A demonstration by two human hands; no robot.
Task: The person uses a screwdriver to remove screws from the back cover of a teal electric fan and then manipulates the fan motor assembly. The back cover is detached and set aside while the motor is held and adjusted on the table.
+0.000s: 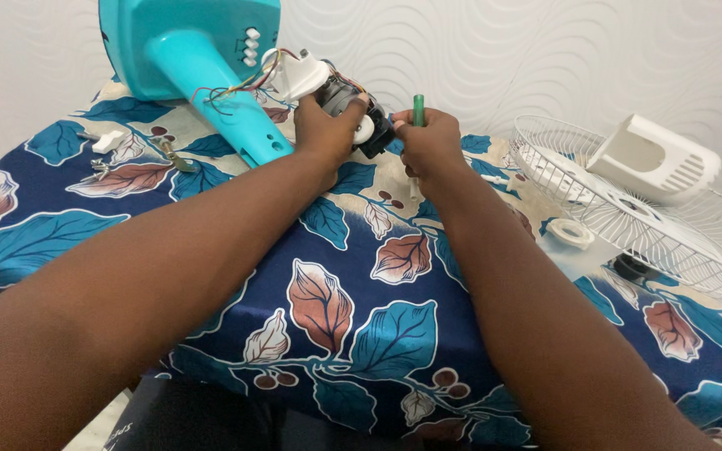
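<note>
Our left hand [321, 125] grips the motor [353, 104] by the teal stand [211, 75]; right hand [428, 138] pinches a green screwdriver [418, 108]. Grille [628, 217] with white cover [653, 159] on it sits right, screws [98, 167] left.

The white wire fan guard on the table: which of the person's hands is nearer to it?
Right. The right hand, holding a green-handled tool, is apart from the fan guard but on its side. The left hand grips the fan motor, farther away.
</note>
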